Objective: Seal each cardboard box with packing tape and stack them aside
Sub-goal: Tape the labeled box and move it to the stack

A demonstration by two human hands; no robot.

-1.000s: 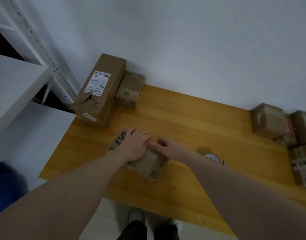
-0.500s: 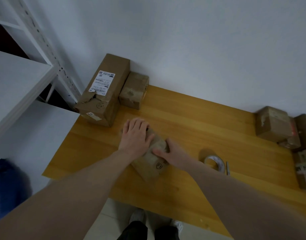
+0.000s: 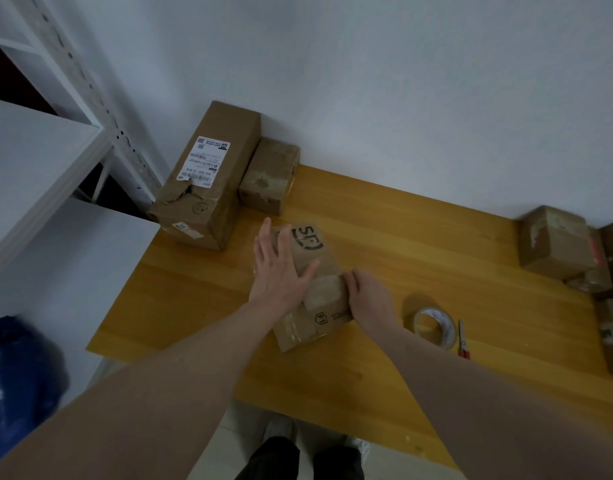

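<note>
Brown printed cardboard box (image 3: 310,289): left hand (image 3: 281,268) pressing flat, right hand (image 3: 369,296) curled on its edge (tape could wrinkle).

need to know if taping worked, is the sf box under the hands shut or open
Shut: the SF box has flat flaps under a tape strip, the left hand lying flat on top.

Dim, flat, bluish indoor light with no glare. Soft shadows lie on the wall (image 3: 367,81) behind the boxes at the table's (image 3: 419,237) far left corner. Wide-angle bending curves the shelf rack (image 3: 90,81); the forearms near the bottom edge look soft and stretched.
</note>
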